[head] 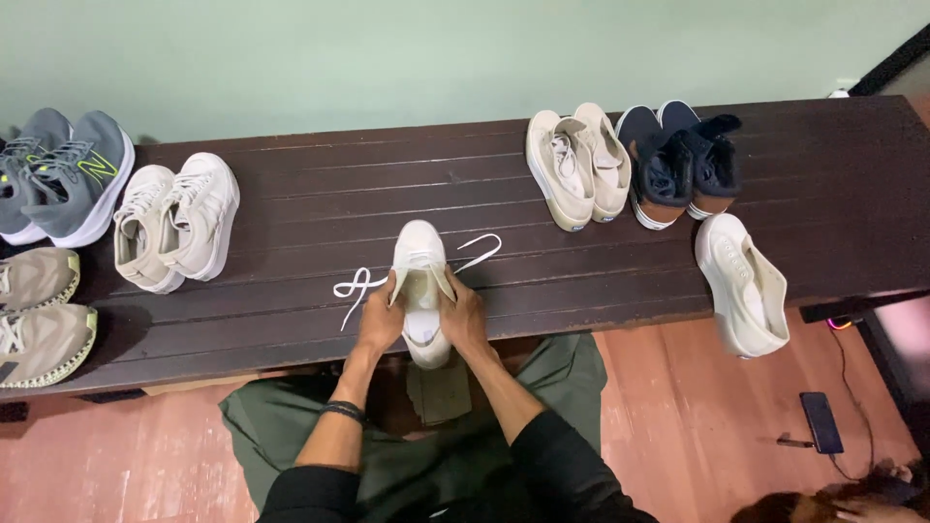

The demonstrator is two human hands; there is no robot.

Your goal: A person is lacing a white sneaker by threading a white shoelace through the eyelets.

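Two hands meet on a white sneaker [421, 291] that stands near the front edge of the dark slatted bench [387, 194], toe pointing away and heel hanging slightly over the lip. The left hand [380, 322] has its fingers clamped on the left side of the shoe's opening, and the right hand [463, 320] has its fingers closed on the right side, so the collar is spread and the tongue exposed, which judging by the grip keeps the shoe steady and open from above. Its white laces [358, 287] trail loose to both sides across the boards, untied. Room to either side of the shoe is bare wood. Further left sit a cream pair [179, 218], a grey pair [68, 174] and a tan pair [39, 315] at the bench's end. To the right stand a beige pair [578, 163] and a navy pair [683, 165], with a single pale shoe [744, 286] overhanging the front edge. A phone [821, 421] lies on the wooden floor [678, 407].
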